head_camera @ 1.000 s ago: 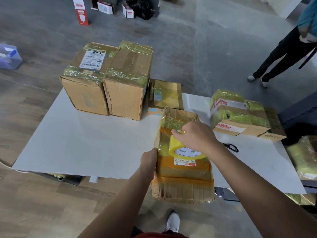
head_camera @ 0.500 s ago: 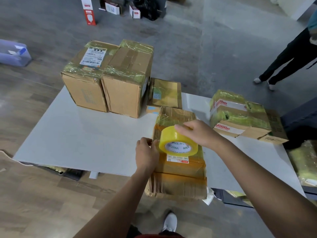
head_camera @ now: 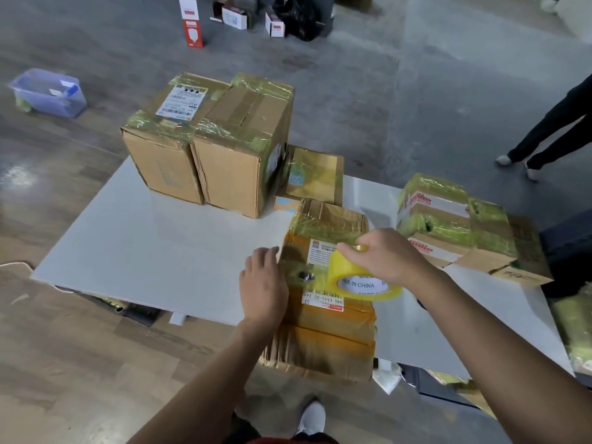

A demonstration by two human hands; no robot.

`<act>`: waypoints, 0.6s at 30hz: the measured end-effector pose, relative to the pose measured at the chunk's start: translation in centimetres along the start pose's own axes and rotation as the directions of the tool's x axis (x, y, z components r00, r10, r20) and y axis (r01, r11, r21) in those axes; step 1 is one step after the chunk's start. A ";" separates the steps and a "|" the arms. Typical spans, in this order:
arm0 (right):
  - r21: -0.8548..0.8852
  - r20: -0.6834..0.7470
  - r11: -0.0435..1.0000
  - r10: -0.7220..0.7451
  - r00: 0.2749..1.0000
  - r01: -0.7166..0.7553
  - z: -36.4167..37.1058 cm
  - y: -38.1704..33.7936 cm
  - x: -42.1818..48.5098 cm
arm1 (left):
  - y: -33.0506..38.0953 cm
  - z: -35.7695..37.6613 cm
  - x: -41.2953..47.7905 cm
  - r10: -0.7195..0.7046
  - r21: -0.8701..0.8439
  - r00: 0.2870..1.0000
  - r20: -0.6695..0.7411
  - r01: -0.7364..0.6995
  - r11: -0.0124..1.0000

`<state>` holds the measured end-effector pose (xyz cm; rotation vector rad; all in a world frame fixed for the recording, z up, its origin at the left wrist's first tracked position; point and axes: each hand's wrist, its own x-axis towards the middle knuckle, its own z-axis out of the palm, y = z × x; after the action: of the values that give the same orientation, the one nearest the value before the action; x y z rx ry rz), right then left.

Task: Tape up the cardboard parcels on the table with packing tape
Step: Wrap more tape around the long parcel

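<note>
Fingers: right hand [head_camera: 386, 256] has its fingers clamped on the tape roll [head_camera: 362, 278], top of the ring pinched. Left hand [head_camera: 264, 283] lies flat, fingers together, pressing the near parcel's left edge, gripping nothing.
Table [head_camera: 153, 251]: white top, carries every parcel I can see.
Two big boxes [head_camera: 211, 145]: far left, touching side by side, yellowish tape bands across their tops.
Right cluster [head_camera: 455, 232]: smaller boxes at the right edge, heavily wrapped.
Near parcel [head_camera: 326, 318]: flat cardboard, centre front, overhanging the table's near edge toward me. Several tape bands on it, two white labels on top.
Flat packet [head_camera: 315, 174]: behind the near parcel, just beside the big boxes.
Tape roll: tilted on edge over the near parcel's top, right of centre. I read it as laying a strip leftward; the free end I can't make out.
Handling, my read: parcel looks stiff but worn, edges ragged, moderate weight. Taped faces are slick, so hold by the bare cardboard sides, palm down. Overhang means it could tip if pushed on the near end. Roll is light and rigid; grip through the core or across the rim.
</note>
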<state>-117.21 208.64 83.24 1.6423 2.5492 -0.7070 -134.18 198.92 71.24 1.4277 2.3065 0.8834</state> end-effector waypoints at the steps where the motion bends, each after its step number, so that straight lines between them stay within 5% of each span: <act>1: -0.015 -0.009 1.000 -0.008 1.000 0.008 0.1 0.0 0.1 | 0.0 -0.2 -0.4 0.155 0.050 0.988 -0.007 -0.154 0.987; 3: -0.050 -0.029 0.998 -0.044 0.999 0.042 0.3 0.2 0.2 | -0.1 -0.2 -1.8 0.382 0.122 0.914 0.138 -0.398 0.909; 6: -0.037 -0.066 0.995 -0.091 0.994 0.089 0.6 0.5 0.0 | 0.0 0.1 -3.4 0.329 0.228 0.855 0.401 -0.441 0.868; 12: 0.316 -0.002 0.947 -0.064 0.998 0.061 0.6 3.2 -0.4 | 0.2 0.0 -2.8 0.223 0.343 0.865 0.450 -0.399 0.851; 18: 0.197 -0.050 0.977 -0.071 0.996 0.080 -0.6 3.9 -1.2 | 0.7 -0.3 -3.0 0.171 0.391 0.867 0.469 -0.377 0.840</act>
<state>-113.14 209.18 82.72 1.6371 2.6602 -0.9722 -132.46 196.41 71.65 1.9663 2.0783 0.0246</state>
